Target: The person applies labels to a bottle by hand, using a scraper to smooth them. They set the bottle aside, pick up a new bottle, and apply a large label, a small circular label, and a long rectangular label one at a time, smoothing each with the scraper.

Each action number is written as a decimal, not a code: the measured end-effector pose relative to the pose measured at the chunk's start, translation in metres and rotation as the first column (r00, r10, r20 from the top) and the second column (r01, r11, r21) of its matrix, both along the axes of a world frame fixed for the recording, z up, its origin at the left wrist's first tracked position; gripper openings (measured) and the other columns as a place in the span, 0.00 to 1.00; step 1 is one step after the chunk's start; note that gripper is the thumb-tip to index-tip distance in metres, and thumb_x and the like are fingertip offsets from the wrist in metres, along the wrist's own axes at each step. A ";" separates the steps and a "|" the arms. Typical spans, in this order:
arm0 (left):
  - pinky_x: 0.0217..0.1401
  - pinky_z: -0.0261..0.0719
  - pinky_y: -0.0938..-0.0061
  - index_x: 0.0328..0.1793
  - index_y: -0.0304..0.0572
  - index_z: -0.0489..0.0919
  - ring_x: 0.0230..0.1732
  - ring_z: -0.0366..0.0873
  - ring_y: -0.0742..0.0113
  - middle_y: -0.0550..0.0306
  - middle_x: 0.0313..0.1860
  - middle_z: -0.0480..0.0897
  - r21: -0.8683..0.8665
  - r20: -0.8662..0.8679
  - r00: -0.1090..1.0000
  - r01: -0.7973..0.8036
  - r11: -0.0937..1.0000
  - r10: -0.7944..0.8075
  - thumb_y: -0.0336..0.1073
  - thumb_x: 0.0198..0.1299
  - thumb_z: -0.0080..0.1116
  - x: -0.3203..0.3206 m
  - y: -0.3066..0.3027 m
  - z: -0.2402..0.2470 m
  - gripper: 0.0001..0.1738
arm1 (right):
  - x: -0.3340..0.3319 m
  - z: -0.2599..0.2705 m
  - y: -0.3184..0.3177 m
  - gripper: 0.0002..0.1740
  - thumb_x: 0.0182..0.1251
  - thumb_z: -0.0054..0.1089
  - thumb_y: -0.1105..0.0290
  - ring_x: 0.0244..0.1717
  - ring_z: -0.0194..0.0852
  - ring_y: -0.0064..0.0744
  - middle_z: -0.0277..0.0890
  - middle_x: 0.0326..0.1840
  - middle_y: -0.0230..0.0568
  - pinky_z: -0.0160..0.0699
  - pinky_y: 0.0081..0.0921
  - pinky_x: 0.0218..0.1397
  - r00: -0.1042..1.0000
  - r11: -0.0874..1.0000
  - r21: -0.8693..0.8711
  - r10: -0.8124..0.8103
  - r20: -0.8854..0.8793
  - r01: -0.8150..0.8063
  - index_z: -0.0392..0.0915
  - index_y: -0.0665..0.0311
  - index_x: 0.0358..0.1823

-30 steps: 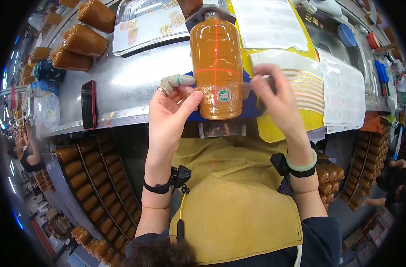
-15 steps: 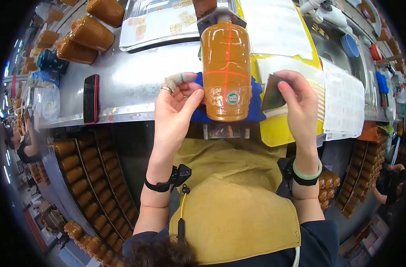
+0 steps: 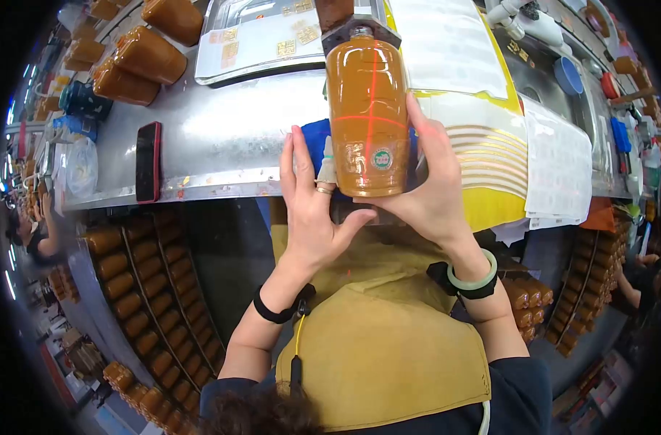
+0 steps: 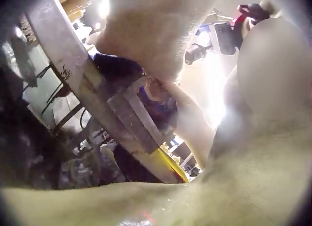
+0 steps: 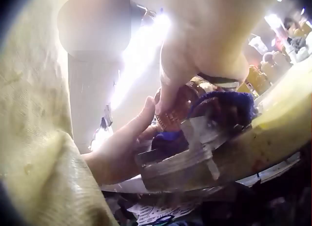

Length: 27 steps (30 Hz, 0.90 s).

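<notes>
Amber bottle [image 3: 367, 109] lies on a blue cloth [image 3: 312, 139] at the near edge of the steel surface [image 3: 222, 138], with a red laser cross on it. At its base and 3 o'clock side the right grip [image 3: 428, 196] wraps round and holds it. At 9 o'clock the left grip [image 3: 312, 217] is wide, fingers straight, thumb under the base. A phone [image 3: 148, 161] lies farther toward 9 o'clock.

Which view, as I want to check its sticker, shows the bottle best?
Head view: the whole bottle lies in sight, with its round sticker and a red laser cross. The right wrist view shows only its base above a blue cloth. The left wrist view shows nothing clear of it.
</notes>
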<state>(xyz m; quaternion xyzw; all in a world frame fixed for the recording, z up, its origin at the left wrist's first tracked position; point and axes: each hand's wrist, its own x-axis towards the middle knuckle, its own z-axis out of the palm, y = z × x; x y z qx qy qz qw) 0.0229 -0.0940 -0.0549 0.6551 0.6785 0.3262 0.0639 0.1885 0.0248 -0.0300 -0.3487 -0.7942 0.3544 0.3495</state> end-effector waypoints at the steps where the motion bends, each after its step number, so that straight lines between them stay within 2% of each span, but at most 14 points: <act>1: 0.83 0.50 0.41 0.79 0.31 0.68 0.84 0.48 0.24 0.24 0.87 0.46 0.002 0.003 1.000 0.008 1.000 -0.008 0.60 0.57 0.73 0.001 0.002 0.000 0.53 | 0.002 0.005 0.002 0.65 0.38 0.89 0.59 0.63 0.74 0.53 0.73 0.63 0.55 0.75 0.44 0.65 1.000 1.000 0.014 0.006 -0.010 -0.006 0.61 0.68 0.80; 4: 0.81 0.56 0.43 0.76 0.29 0.71 0.84 0.50 0.27 0.26 0.86 0.49 0.133 0.044 0.995 -0.097 0.986 0.092 0.49 0.49 0.81 0.007 0.009 0.002 0.51 | 0.008 0.027 0.004 0.61 0.39 0.89 0.59 0.61 0.75 0.52 0.74 0.61 0.54 0.77 0.42 0.63 1.000 0.999 0.033 0.016 0.022 -0.017 0.65 0.66 0.79; 5: 0.80 0.60 0.45 0.75 0.29 0.72 0.81 0.59 0.32 0.32 0.83 0.60 0.220 0.129 0.983 -0.156 0.963 0.130 0.46 0.48 0.82 0.012 0.013 0.012 0.50 | 0.009 0.031 0.004 0.60 0.40 0.89 0.59 0.61 0.75 0.52 0.74 0.61 0.53 0.77 0.42 0.64 0.998 0.999 0.037 0.019 0.059 -0.021 0.67 0.64 0.79; 6: 0.80 0.60 0.45 0.75 0.29 0.72 0.81 0.59 0.32 0.32 0.83 0.60 0.221 0.127 0.984 -0.147 0.964 0.121 0.46 0.48 0.82 0.013 0.016 0.017 0.50 | 0.009 0.032 0.002 0.60 0.40 0.89 0.59 0.61 0.75 0.52 0.74 0.61 0.53 0.77 0.42 0.64 0.998 0.999 0.038 0.011 0.057 -0.013 0.67 0.64 0.79; 8: 0.78 0.63 0.47 0.74 0.30 0.73 0.75 0.68 0.38 0.39 0.76 0.72 0.257 0.220 0.975 -0.078 0.963 0.021 0.44 0.46 0.84 0.012 0.021 0.021 0.50 | 0.009 0.032 -0.001 0.59 0.42 0.88 0.59 0.60 0.76 0.50 0.75 0.60 0.51 0.77 0.42 0.64 0.987 0.994 0.090 0.047 0.151 -0.061 0.66 0.61 0.79; 9: 0.74 0.69 0.50 0.73 0.32 0.74 0.68 0.75 0.45 0.45 0.70 0.78 0.336 0.132 0.991 -0.060 0.940 0.016 0.43 0.44 0.85 0.010 0.028 0.015 0.50 | 0.010 0.033 0.001 0.54 0.48 0.86 0.60 0.61 0.75 0.45 0.75 0.59 0.48 0.76 0.39 0.64 0.995 0.995 0.030 0.096 0.022 -0.096 0.67 0.61 0.78; 10: 0.74 0.69 0.50 0.73 0.32 0.74 0.68 0.75 0.45 0.45 0.70 0.78 0.336 0.130 0.991 -0.057 0.940 0.014 0.43 0.44 0.85 0.009 0.029 0.014 0.50 | 0.011 0.029 0.004 0.54 0.48 0.86 0.60 0.61 0.75 0.45 0.75 0.59 0.48 0.76 0.39 0.64 0.995 0.995 0.030 0.093 0.020 -0.093 0.67 0.61 0.78; 11: 0.72 0.72 0.52 0.72 0.31 0.75 0.67 0.76 0.45 0.45 0.69 0.79 0.350 0.119 0.993 -0.041 0.936 -0.001 0.42 0.43 0.86 0.008 0.029 0.013 0.49 | 0.011 0.024 0.008 0.50 0.52 0.83 0.60 0.58 0.76 0.39 0.75 0.56 0.44 0.76 0.34 0.61 0.996 0.979 -0.198 0.027 -0.090 -0.045 0.68 0.62 0.77; 13: 0.69 0.76 0.56 0.72 0.30 0.75 0.65 0.78 0.47 0.45 0.68 0.80 0.322 0.161 0.987 -0.036 0.946 -0.017 0.37 0.41 0.87 0.006 0.027 0.014 0.50 | 0.007 0.027 0.011 0.39 0.64 0.76 0.63 0.47 0.73 0.21 0.75 0.48 0.32 0.74 0.21 0.53 0.968 0.795 -0.605 -0.121 -0.219 -0.037 0.70 0.62 0.75; 17: 0.71 0.76 0.56 0.74 0.29 0.74 0.67 0.78 0.45 0.43 0.70 0.79 0.250 0.261 0.965 -0.043 0.967 -0.025 0.35 0.44 0.86 0.001 0.022 0.011 0.49 | 0.023 0.013 0.019 0.40 0.66 0.74 0.64 0.43 0.69 0.14 0.73 0.43 0.27 0.73 0.18 0.48 0.978 0.677 -0.728 -0.055 -0.199 -0.110 0.68 0.63 0.77; 22: 0.73 0.76 0.56 0.74 0.28 0.74 0.71 0.77 0.41 0.37 0.73 0.76 0.191 0.517 0.851 -0.014 0.981 -0.088 0.30 0.51 0.81 -0.002 0.018 -0.002 0.43 | 0.015 0.019 0.012 0.42 0.65 0.76 0.61 0.44 0.71 0.16 0.72 0.43 0.28 0.74 0.19 0.48 0.979 0.660 -0.747 -0.092 -0.179 -0.075 0.67 0.68 0.77; 23: 0.73 0.76 0.56 0.74 0.28 0.74 0.71 0.77 0.41 0.37 0.73 0.76 0.190 0.516 0.852 -0.011 0.982 -0.091 0.30 0.51 0.81 -0.002 0.018 0.000 0.43 | 0.011 0.017 0.009 0.43 0.65 0.76 0.60 0.44 0.72 0.17 0.72 0.43 0.29 0.75 0.20 0.48 0.977 0.675 -0.736 -0.114 -0.182 -0.058 0.67 0.69 0.76; 25: 0.74 0.75 0.55 0.72 0.29 0.76 0.72 0.76 0.39 0.35 0.74 0.75 0.238 0.222 0.972 0.020 0.971 -0.075 0.28 0.52 0.78 -0.001 0.019 0.008 0.39 | 0.011 0.017 0.009 0.42 0.65 0.76 0.60 0.44 0.73 0.19 0.72 0.43 0.30 0.76 0.20 0.48 0.982 0.693 -0.719 -0.092 -0.167 -0.058 0.67 0.70 0.76; 27: 0.74 0.75 0.53 0.71 0.28 0.77 0.73 0.75 0.37 0.34 0.75 0.74 0.254 0.208 0.975 0.024 0.967 -0.079 0.28 0.53 0.78 0.000 0.019 0.004 0.38 | 0.011 0.020 0.010 0.42 0.65 0.76 0.59 0.46 0.75 0.21 0.73 0.44 0.32 0.77 0.22 0.50 0.986 0.703 -0.708 -0.064 -0.156 -0.067 0.68 0.71 0.75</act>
